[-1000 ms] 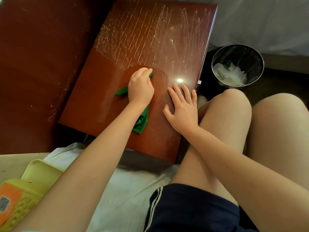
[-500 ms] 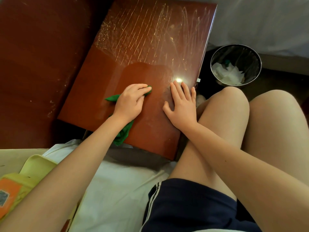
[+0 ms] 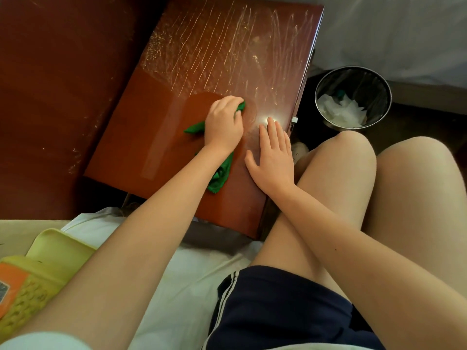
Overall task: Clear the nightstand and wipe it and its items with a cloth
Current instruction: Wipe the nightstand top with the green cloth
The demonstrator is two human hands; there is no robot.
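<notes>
**A:** How should this wipe go?

**B:** I'd press the cloth (image 3: 219,176) evenly and overlap the strokes, working out to the streaks beyond the fingertips.

**A:** Where is it now?

**B:** It's bunched under the left hand (image 3: 223,122), which grips it against the nightstand (image 3: 156,137). A tail runs back beneath the wrist.

**A:** And the other hand?

**B:** The right hand (image 3: 271,157) lies flat with straight fingers just beside the left, holding nothing.

**A:** Beyond that?

**B:** There's a bin (image 3: 326,92) past the right hand and a yellow tray (image 3: 58,248) by the left elbow.
</notes>
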